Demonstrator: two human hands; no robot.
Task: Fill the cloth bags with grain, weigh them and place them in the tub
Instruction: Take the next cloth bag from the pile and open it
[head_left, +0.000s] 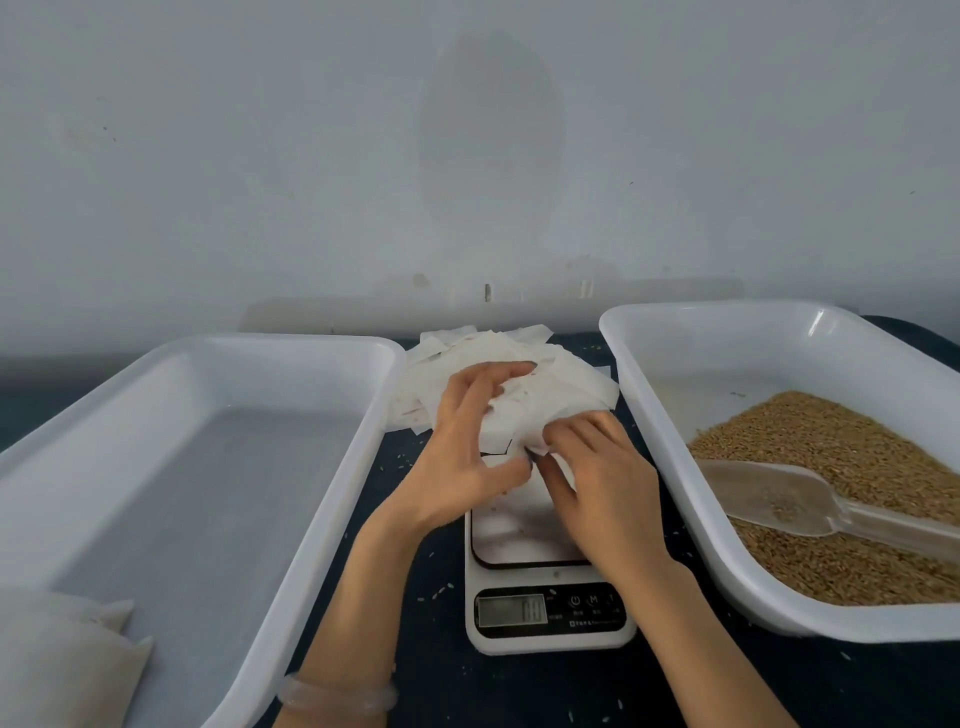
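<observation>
Nearest, well left of the fingers, a plump filled off-white cloth bag (62, 660) lies in the near corner of the white rectangular plastic tub (260, 341). Over the white digital kitchen scale (548, 616), left hand (462, 457) and right hand (597, 480) both pinch one thin, crumpled, empty white cloth bag (524, 410), fingers curled onto its edges. Just beyond the fingertips sits the loose pile of flat white bags (457, 353); brown grain (831, 452) lies off right.
</observation>
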